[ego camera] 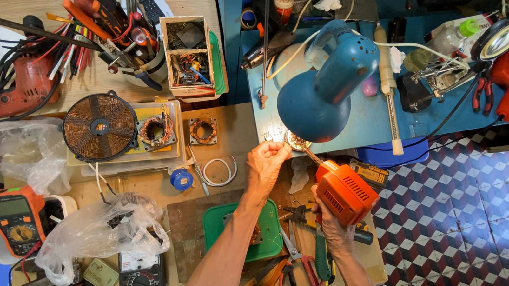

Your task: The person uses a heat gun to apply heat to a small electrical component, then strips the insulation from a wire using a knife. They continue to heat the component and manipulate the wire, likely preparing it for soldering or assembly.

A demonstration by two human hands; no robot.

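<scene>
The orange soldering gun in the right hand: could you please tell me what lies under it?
Under the orange soldering gun held by the right hand lie pliers and other hand tools on the wooden bench. Their middle parts are covered by gun and hand.

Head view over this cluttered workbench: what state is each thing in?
Orange pistol-shaped soldering gun: gripped in right hand, tip at a small round part.
Left hand: pinching that part.
Blue desk lamp: tilted downward.
Orange multimeter: lying flat.
Green plastic tray: lying flat.
</scene>
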